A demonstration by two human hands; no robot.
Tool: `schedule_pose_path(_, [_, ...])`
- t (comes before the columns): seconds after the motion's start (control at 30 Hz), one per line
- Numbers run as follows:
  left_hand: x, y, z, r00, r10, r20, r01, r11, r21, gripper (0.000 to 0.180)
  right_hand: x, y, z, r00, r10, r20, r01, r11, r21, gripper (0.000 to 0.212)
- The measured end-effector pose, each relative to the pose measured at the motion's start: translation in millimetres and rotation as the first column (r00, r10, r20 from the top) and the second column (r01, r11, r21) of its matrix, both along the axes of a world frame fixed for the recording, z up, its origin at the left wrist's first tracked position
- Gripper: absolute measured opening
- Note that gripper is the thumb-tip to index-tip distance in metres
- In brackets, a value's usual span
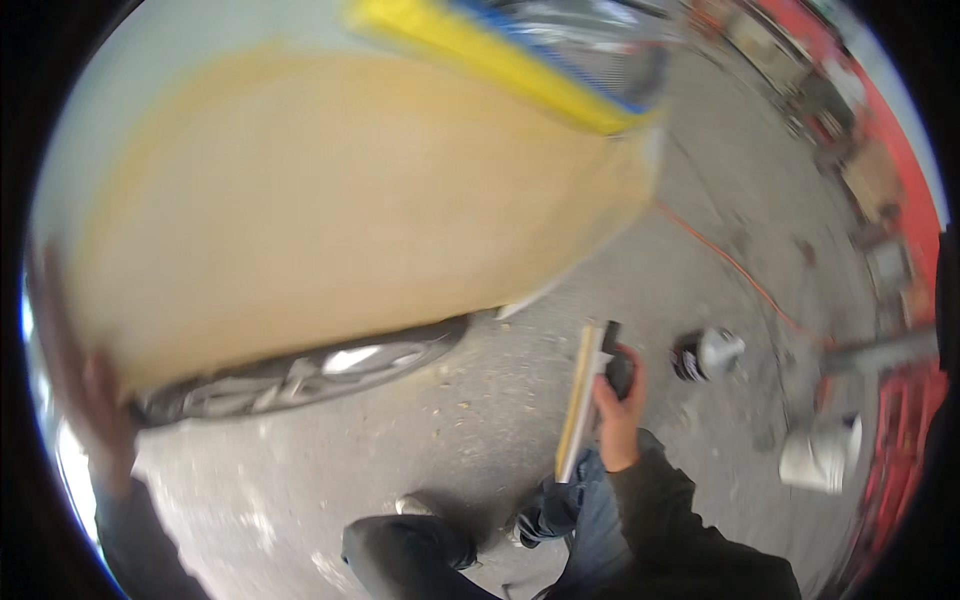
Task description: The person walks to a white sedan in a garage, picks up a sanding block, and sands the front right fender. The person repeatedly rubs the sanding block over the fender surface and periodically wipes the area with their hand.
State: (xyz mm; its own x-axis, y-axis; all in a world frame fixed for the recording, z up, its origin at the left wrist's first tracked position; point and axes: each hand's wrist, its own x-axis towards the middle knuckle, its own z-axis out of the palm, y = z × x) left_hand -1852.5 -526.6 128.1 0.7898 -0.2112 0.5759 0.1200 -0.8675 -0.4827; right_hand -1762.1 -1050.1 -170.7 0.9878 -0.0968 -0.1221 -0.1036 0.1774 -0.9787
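Head view: white bucket [822, 455], contents unseen, beside right hand [618, 408]

You stand on a grey concrete floor [480, 420] strewn with chips, in daylight. An orange cable [740, 270] crosses it; a red wall [900, 150] with clutter runs along your right.
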Motion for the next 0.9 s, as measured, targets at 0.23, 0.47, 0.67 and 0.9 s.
schedule_pose_path(0.23, [48, -67, -45, 0.957, -0.056, 0.283, 0.072, 0.996, -0.046, 0.066, 0, 5, 1, 0.989, 0.117, 0.09, -0.124, 0.989, 0.083, 0.054])
schedule_pose_path(0.47, [124, -243, -122, 0.991, -0.112, -0.08, 0.123, 0.98, 0.156, 0.093, 2, -14, -21, 0.996, 0.053, 0.077, -0.056, 0.998, 0.037, 0.056])
schedule_pose_path(0.67, [83, -202, -99, 0.948, -0.145, -0.283, 0.208, 0.956, 0.207, 0.093, 6, 19, -22, 0.932, 0.251, -0.263, -0.116, 0.891, 0.438, 0.03])
schedule_pose_path(0.9, [2, -49, -45, 0.994, -0.038, -0.105, 0.046, 0.996, 0.081, 0.083, -3, 26, -40, 0.85, 0.374, -0.37, -0.169, 0.86, 0.481, 0.017])
